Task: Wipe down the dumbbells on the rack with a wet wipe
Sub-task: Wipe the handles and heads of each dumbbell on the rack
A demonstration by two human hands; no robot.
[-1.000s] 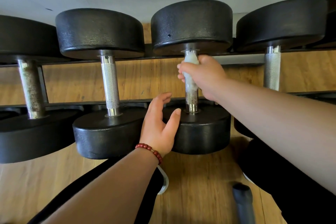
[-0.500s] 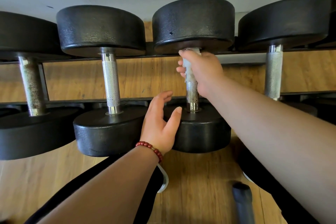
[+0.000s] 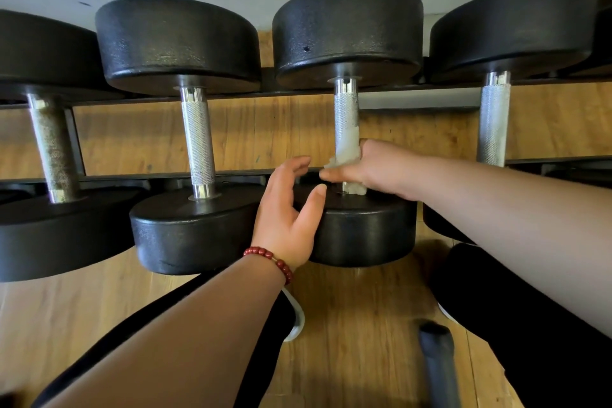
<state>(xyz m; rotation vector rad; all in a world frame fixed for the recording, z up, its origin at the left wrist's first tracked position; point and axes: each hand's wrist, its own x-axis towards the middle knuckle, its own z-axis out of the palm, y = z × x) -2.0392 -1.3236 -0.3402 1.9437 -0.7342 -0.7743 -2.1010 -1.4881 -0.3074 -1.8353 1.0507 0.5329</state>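
Note:
Several black dumbbells with knurled steel handles lie across a black rack (image 3: 231, 96). My right hand (image 3: 371, 169) grips the lower end of the handle of the third dumbbell (image 3: 347, 30), with a white wet wipe (image 3: 346, 151) wrapped round the handle under its fingers. The wipe sticks out above and below the hand, close to the near head. My left hand (image 3: 284, 219), a red bead bracelet at its wrist, rests with spread fingers against the left side of that dumbbell's near head (image 3: 364, 232).
To the left lie the second dumbbell (image 3: 197, 139) and a rusty-handled one (image 3: 53, 149); another dumbbell (image 3: 493, 122) lies to the right. Below are a wooden floor (image 3: 357, 334), my dark trouser legs, a white shoe tip (image 3: 294, 325) and a dark padded bar end (image 3: 437, 358).
My right hand slid the wipe along the handle from the far head down to the near head. My left hand stayed against the near head.

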